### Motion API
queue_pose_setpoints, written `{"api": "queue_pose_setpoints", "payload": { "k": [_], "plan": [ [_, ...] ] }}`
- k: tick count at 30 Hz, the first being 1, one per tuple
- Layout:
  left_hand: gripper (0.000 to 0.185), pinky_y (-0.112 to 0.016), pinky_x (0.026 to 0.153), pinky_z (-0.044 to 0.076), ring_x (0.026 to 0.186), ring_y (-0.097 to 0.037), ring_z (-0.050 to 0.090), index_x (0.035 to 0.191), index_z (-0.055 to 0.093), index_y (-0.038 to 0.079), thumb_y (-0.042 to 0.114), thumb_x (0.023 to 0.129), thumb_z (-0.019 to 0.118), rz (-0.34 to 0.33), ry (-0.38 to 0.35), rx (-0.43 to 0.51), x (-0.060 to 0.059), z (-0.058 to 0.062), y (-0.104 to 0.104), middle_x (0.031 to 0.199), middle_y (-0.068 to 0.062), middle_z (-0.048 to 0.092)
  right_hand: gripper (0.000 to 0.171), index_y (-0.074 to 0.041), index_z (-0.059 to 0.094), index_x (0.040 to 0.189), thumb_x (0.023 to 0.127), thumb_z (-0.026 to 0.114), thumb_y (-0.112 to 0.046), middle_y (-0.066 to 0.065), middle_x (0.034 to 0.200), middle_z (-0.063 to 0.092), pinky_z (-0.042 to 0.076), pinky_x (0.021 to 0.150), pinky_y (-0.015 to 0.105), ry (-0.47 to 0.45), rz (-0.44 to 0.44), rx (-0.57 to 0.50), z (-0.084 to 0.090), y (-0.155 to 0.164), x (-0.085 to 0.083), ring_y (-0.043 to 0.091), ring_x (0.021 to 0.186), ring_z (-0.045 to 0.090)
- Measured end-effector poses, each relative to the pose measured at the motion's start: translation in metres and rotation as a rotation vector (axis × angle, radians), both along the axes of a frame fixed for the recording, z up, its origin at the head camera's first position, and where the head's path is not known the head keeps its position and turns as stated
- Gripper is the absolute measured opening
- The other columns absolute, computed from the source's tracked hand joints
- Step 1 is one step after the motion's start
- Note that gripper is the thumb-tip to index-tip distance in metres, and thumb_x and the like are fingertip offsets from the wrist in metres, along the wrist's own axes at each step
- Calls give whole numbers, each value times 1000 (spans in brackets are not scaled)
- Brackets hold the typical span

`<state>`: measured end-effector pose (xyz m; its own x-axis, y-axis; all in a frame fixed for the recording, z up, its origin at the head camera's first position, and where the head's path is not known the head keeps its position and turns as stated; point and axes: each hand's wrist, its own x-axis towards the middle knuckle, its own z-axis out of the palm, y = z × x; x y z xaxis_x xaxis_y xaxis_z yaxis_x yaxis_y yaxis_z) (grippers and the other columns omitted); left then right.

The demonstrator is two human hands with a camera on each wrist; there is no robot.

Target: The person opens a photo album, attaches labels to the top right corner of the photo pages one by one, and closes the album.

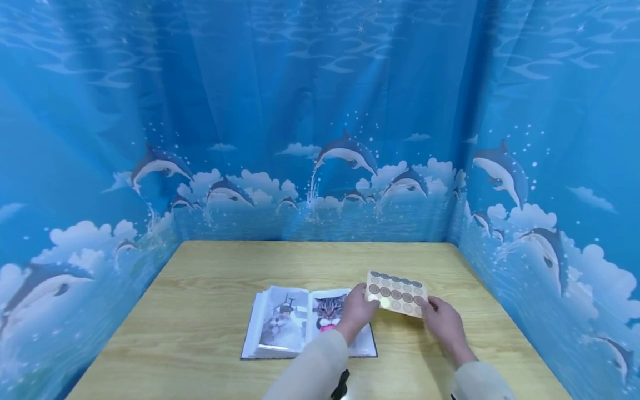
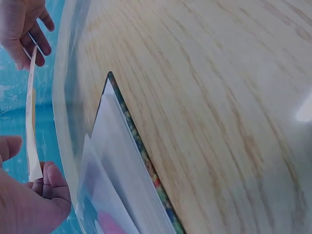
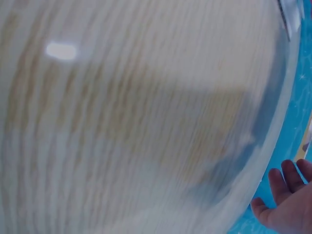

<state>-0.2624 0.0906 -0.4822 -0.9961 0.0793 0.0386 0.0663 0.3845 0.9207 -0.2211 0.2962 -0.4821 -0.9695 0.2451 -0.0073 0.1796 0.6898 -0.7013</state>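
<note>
A pale sheet (image 1: 396,295) with rows of round, coin-like stickers is held up over the table, right of an open photo album (image 1: 283,325). My left hand (image 1: 358,309) pinches its left edge between thumb and fingers. At the opposite edge, my right hand (image 1: 445,326) holds the sheet between thumb and fingers. The left wrist view catches the sheet (image 2: 30,117) nearly edge-on, with the left hand (image 2: 34,200) below and the right hand (image 2: 24,29) above. In the right wrist view, only part of the right hand (image 3: 287,202) shows, with a sliver of the sheet.
The album lies on a wood-grain table (image 1: 215,278), showing cat pictures on both pages; my left forearm crosses over its right page. Blue dolphin-print curtains (image 1: 300,100) enclose the table at the back and both sides.
</note>
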Motion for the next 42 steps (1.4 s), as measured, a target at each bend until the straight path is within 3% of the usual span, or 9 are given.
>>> {"api": "queue_pose_setpoints", "payload": {
  "k": [5,9,12,15,21,29,36,42],
  "plan": [
    [63,-41,87,56,99,-28,65,140,49,-1,5,82,73,11,-39,82,-3,-1,-5,120,-21,64,61,12,41,142,104,47,-36,34,135,51,37,105,60,51,-17,-27,2,-7,-1,50,123,48],
    [62,-34,78,58,87,-20,65,139,50,1,-1,82,71,11,-57,174,-4,-1,-9,105,-13,67,52,10,43,141,102,50,-24,27,115,62,51,83,48,75,-46,-47,3,-12,-1,38,98,60],
    [62,-29,71,57,78,-17,62,140,50,1,-4,82,70,23,-80,238,-5,0,-11,92,-7,64,50,7,44,141,100,52,-21,18,104,62,47,67,35,78,-67,-75,3,-14,-1,25,82,57],
    [63,-29,68,56,75,-16,61,141,49,1,-4,82,70,42,-116,305,-5,2,-11,89,-5,63,51,5,43,144,100,52,-21,16,105,61,45,61,31,77,-83,-125,4,-17,0,21,77,55],
    [49,-41,80,57,78,-19,64,130,56,-4,-2,83,71,39,-190,510,-4,7,-11,95,-9,69,50,2,43,145,100,51,-19,18,110,61,47,60,29,101,-124,-202,6,-25,1,21,78,55],
    [17,-44,86,55,78,-18,63,99,68,2,9,85,73,29,-261,611,2,7,-7,90,-10,69,51,1,42,146,100,53,-18,13,106,58,45,57,24,147,-175,-263,8,-36,-2,17,76,51],
    [16,-43,82,56,74,-15,63,97,69,1,12,88,72,29,-219,600,9,6,0,89,-10,70,52,0,42,147,100,53,-19,13,106,58,44,55,23,160,-180,-273,9,-41,-2,17,75,51],
    [16,-43,81,56,72,-14,64,97,69,-1,14,90,70,35,-200,611,9,6,3,88,-13,71,50,2,44,145,100,54,-18,17,110,60,47,62,27,180,-167,-233,7,-42,0,21,82,54]
  ]
}}
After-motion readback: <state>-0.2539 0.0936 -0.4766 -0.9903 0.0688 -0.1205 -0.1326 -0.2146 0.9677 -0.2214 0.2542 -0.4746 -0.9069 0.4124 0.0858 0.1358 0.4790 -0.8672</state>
